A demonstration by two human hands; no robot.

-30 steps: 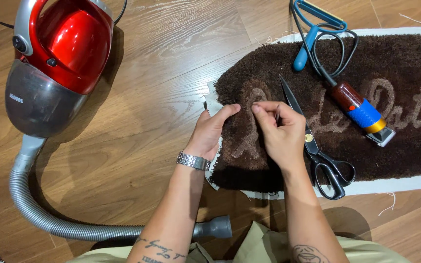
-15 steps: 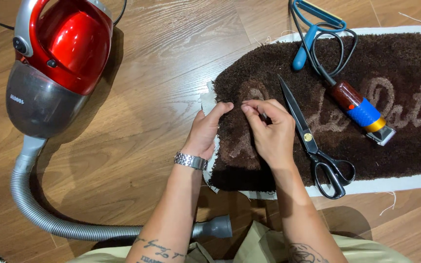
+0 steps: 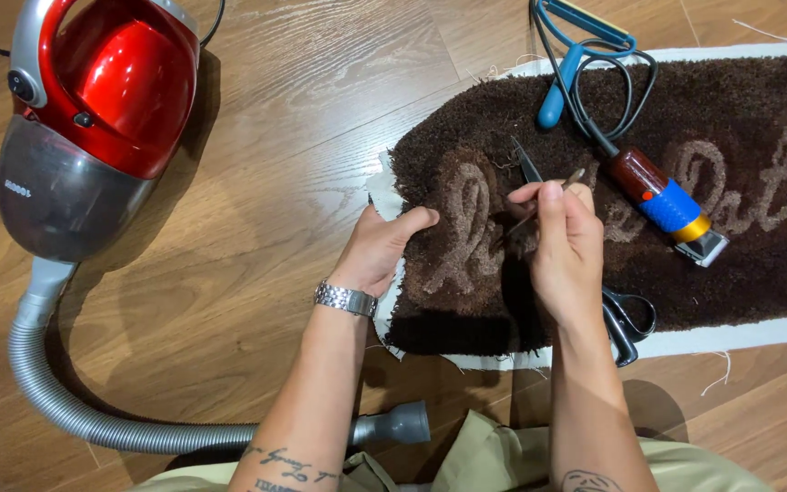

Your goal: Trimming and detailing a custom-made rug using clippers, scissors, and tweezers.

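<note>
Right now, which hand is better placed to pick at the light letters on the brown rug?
Right. The right hand holds a thin tool right over the letters, while the left hand presses the rug edge flat.

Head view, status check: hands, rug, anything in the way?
Left hand presses rug edge. Right hand pinches thin tool over the lettering. Scissors lie under right hand; clipper rests close by.
</note>
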